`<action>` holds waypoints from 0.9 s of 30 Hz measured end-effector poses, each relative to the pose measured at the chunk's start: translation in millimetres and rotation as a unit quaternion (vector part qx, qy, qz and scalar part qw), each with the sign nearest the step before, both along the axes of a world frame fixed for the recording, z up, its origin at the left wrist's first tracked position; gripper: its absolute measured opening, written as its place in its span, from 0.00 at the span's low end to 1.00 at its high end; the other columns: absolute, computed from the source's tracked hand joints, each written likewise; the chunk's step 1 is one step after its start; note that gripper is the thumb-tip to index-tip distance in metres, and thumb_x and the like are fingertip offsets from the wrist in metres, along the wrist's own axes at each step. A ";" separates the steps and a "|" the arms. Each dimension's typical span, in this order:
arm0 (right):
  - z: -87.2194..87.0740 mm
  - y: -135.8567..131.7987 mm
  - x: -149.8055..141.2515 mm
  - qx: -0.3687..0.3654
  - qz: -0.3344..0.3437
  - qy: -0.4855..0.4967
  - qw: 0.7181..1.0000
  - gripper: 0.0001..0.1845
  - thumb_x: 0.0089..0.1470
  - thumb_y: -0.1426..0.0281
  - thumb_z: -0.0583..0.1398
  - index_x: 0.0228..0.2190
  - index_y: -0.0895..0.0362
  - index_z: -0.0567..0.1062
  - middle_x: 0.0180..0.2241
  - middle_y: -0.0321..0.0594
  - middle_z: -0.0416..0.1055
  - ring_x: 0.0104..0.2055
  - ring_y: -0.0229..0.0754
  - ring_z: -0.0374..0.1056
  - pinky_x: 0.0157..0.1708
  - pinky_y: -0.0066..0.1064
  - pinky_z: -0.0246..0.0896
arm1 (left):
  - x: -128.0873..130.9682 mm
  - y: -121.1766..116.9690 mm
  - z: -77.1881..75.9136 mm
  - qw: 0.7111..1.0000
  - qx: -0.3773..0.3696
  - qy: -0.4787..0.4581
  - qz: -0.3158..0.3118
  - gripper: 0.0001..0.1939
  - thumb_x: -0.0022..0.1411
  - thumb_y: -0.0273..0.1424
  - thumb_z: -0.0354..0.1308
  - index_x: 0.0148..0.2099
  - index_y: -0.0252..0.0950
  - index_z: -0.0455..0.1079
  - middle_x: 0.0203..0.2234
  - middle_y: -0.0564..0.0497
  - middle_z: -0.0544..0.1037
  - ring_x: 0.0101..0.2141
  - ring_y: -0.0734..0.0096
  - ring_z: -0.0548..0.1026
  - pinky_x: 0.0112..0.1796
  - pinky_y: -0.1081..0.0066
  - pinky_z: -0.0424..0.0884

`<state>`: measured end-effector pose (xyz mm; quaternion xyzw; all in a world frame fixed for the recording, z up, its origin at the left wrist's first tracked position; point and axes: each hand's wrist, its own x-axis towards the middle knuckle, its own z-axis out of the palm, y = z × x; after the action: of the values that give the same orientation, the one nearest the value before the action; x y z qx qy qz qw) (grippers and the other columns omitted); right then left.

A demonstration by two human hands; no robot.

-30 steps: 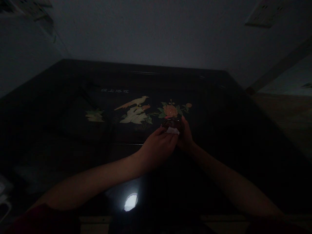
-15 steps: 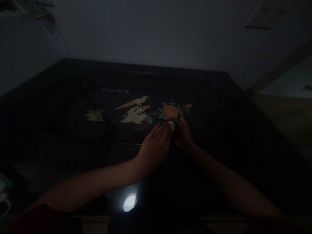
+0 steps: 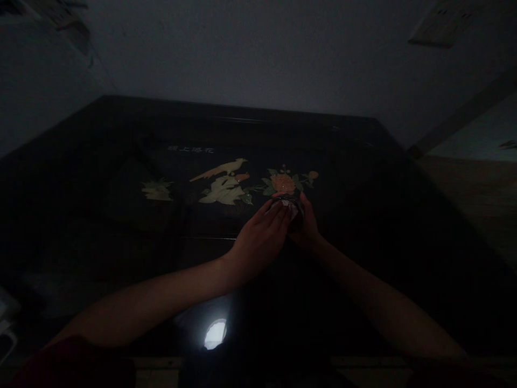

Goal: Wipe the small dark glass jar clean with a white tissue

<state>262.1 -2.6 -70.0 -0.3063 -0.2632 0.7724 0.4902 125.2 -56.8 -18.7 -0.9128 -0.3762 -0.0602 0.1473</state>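
The light is very dim. In my right hand (image 3: pixel 310 226) is a small, dark, rounded object (image 3: pixel 298 220) with a shiny rim; too little of it shows to name its kind. My left hand (image 3: pixel 260 242) presses a crumpled white tissue or cloth (image 3: pixel 291 206) against it, fingers together and pointing away from me. Both hands meet over the front part of a glossy black table (image 3: pixel 355 161). Just beyond them, the tabletop bears an inlaid orange flower (image 3: pixel 283 183). The underside of the object and most of my right fingers are hidden.
Left of the flower are an inlaid bird (image 3: pixel 222 169), a pale rock shape (image 3: pixel 222 192) and written characters (image 3: pixel 190 150). A pale wall (image 3: pixel 226 54) stands behind the table, with a socket plate (image 3: pixel 440 24) at upper right. A bright reflection (image 3: pixel 215 334) shows near the front.
My left hand and the white tissue have shifted slightly right and up across the dark object. My right hand stays nearly in place around it.
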 end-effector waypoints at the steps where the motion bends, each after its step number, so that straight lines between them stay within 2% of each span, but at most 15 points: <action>1: 0.1 0.0 -0.1 0.002 0.000 -0.001 1.000 0.21 0.53 0.53 0.52 0.30 0.53 0.77 0.30 0.39 0.78 0.44 0.45 0.73 0.42 0.35 0.69 | 0.5 -1.3 -0.5 1.000 0.002 0.001 0.007 0.22 0.68 0.22 0.40 0.61 0.22 0.62 0.59 0.37 0.68 0.60 0.60 0.65 0.60 0.60 0.61; 6: 2.2 1.9 0.8 -0.004 0.009 -0.004 1.000 0.21 0.52 0.51 0.54 0.31 0.54 0.78 0.29 0.39 0.78 0.44 0.45 0.73 0.44 0.34 0.68 | 1.7 -7.7 -0.7 0.999 0.007 0.009 0.043 0.23 0.68 0.21 0.39 0.61 0.22 0.62 0.58 0.38 0.69 0.59 0.60 0.66 0.58 0.61 0.64; 10: 4.9 3.8 -0.2 -0.033 0.019 0.010 0.999 0.23 0.54 0.50 0.52 0.31 0.54 0.77 0.28 0.40 0.78 0.44 0.47 0.73 0.44 0.37 0.69 | 1.8 -9.2 4.7 0.998 -0.008 0.014 0.053 0.21 0.67 0.20 0.41 0.59 0.24 0.64 0.54 0.38 0.73 0.55 0.61 0.70 0.53 0.62 0.67; 16: 4.7 2.1 -2.2 -0.028 0.008 0.018 0.999 0.27 0.56 0.50 0.49 0.30 0.55 0.78 0.28 0.41 0.78 0.42 0.48 0.73 0.43 0.40 0.69 | 0.1 -1.6 10.3 0.996 -0.083 -0.014 0.032 0.17 0.66 0.21 0.45 0.55 0.26 0.66 0.48 0.37 0.76 0.49 0.59 0.74 0.44 0.62 0.72; 22: 0.3 2.2 3.4 -0.009 0.011 0.007 1.000 0.27 0.57 0.50 0.48 0.33 0.55 0.78 0.27 0.39 0.78 0.36 0.44 0.74 0.43 0.37 0.68 | -6.6 8.6 9.9 0.966 -0.233 -0.111 -0.029 0.22 0.62 0.20 0.48 0.59 0.32 0.60 0.55 0.43 0.72 0.54 0.62 0.71 0.49 0.65 0.72; 27: 3.6 1.0 2.3 0.033 0.005 -0.006 0.999 0.26 0.56 0.49 0.49 0.32 0.53 0.77 0.26 0.39 0.76 0.38 0.47 0.74 0.42 0.41 0.68 | -4.8 11.5 8.1 0.938 -0.284 -0.187 -0.069 0.24 0.62 0.20 0.45 0.61 0.28 0.58 0.59 0.39 0.67 0.60 0.64 0.65 0.57 0.65 0.65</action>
<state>264.5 -1.6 -66.3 -0.2934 -0.2934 0.7638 0.4944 120.4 -45.3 -10.6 -0.9127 -0.3340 -0.1306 -0.1961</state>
